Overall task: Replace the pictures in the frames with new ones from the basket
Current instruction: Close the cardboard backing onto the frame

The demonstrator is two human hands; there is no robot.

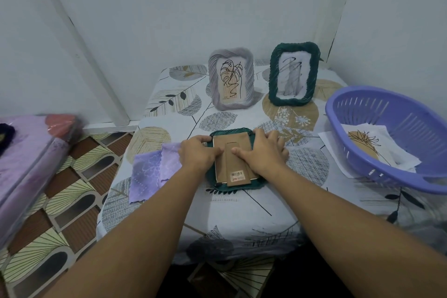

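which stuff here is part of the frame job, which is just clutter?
Job: face-down green frame under both hands (left hand, right hand), grey frame, upright green frame, basket with new pictures.

Clutter: purple cloth, purple bundle at left.

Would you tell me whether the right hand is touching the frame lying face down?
Touching: the head view shows the right hand pressing on the face-down frame's brown backing.

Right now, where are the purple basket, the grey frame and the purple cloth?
purple basket (338, 113), head view, on its left rim.
grey frame (214, 80), head view, on its left border.
purple cloth (147, 172), head view, on its middle.
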